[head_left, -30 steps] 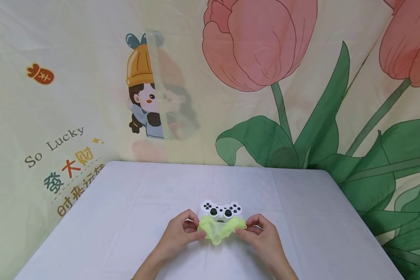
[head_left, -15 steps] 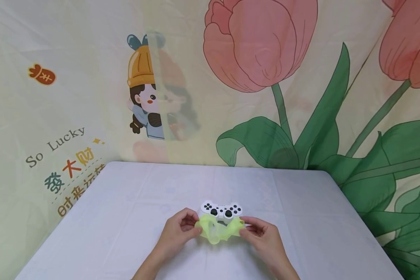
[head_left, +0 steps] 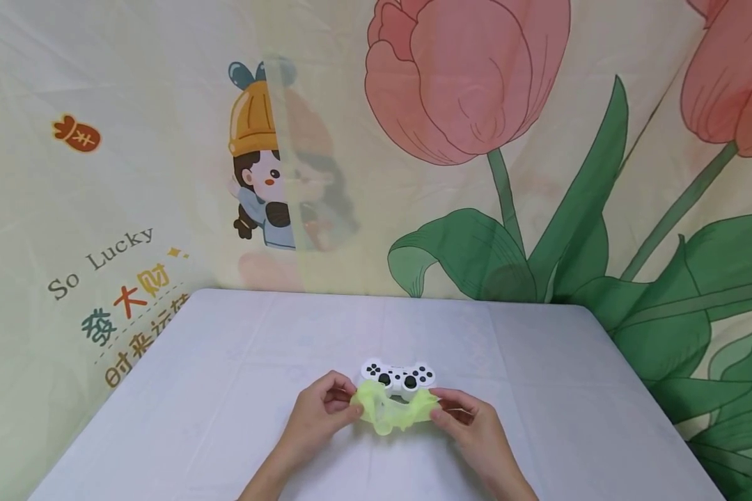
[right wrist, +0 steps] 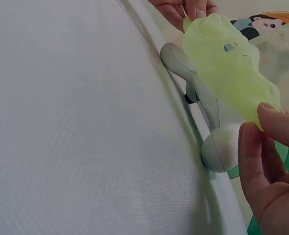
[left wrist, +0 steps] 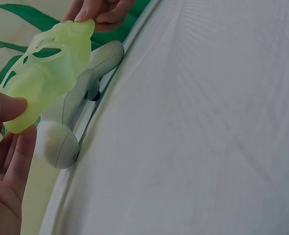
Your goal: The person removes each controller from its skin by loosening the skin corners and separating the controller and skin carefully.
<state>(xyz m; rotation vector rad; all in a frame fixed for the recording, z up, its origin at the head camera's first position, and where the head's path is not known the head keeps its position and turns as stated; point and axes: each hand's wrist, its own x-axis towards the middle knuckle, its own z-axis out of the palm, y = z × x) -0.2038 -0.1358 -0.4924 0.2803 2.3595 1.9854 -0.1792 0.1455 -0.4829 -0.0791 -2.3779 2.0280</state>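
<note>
A translucent yellow-green silicone controller cover (head_left: 385, 410) is held between both hands, just in front of a white game controller (head_left: 397, 374). The left hand (head_left: 318, 410) pinches the cover's left end between thumb and fingers, and the right hand (head_left: 473, 421) pinches its right end the same way. The controller lies on the table with its buttons and two black sticks facing up. Its grips are partly hidden behind the cover in the head view. In the left wrist view the soft cover (left wrist: 51, 68) hangs above the controller (left wrist: 68, 110), with openings showing in it.
A white cloth covers the table (head_left: 257, 348), which stands against a printed fabric backdrop (head_left: 326, 139) with tulips and a cartoon figure. The table's far edge runs along the foot of the backdrop.
The hands have shifted the cover slightly and bent it, so its shape differs and its right end sits a little differently. The controller stays in place. Both hands keep their pinch.
</note>
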